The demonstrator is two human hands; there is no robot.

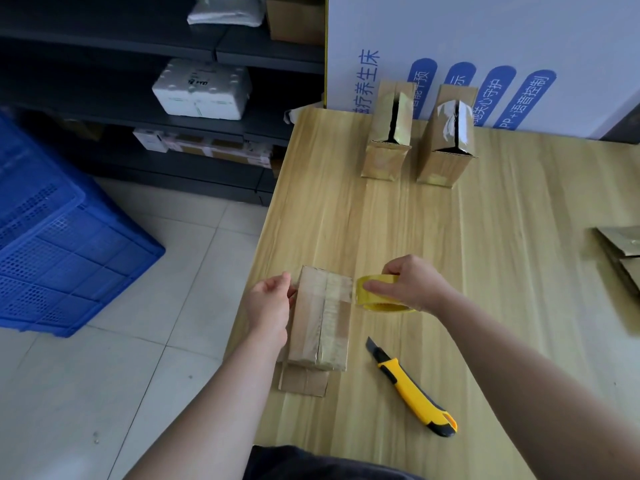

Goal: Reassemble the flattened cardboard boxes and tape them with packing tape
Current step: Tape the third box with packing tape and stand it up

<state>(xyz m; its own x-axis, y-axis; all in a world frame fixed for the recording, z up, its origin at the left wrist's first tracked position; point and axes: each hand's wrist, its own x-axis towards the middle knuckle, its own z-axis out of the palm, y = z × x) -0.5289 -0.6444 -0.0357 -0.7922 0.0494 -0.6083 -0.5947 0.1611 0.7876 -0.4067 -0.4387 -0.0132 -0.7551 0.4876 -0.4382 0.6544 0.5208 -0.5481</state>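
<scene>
Yellow knife (412, 389) lay just nearer than the R hand (412, 289), handy for the cut. L hand (270, 299) gripped the box (318, 323) by its left edge; R hand pinched the tape roll (377, 294) just beside the right edge. Best bet was taut tape & box pinned flat.

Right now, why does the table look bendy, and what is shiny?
Head view: the wide lens bows the table edge and shelves. Head view: soft light, only faint shadows beside the knife. Head view: sheen on the tape roll and the taped box.
</scene>
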